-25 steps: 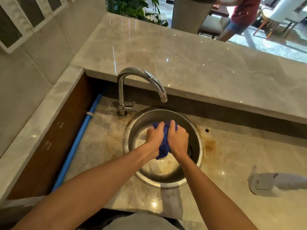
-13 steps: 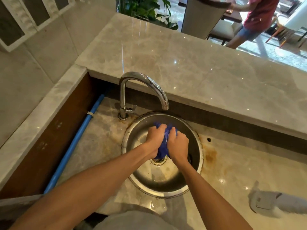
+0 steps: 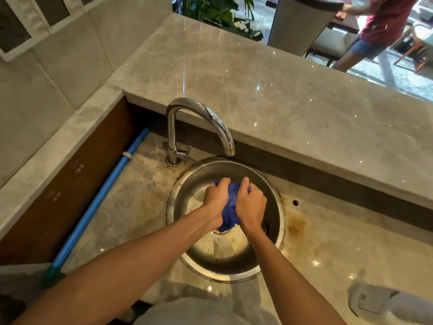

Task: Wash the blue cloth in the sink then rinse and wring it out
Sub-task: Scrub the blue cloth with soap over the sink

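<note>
Two hands (image 3: 234, 201), one blue cloth (image 3: 230, 208), one round sink (image 3: 276, 235), one tap (image 3: 199, 127), one blue pipe (image 3: 98, 202).

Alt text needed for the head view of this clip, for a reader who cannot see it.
Both hands, left hand and right hand, grip a bunched blue cloth over a round steel sink. A chrome tap arches above, with no water visibly running.
</note>
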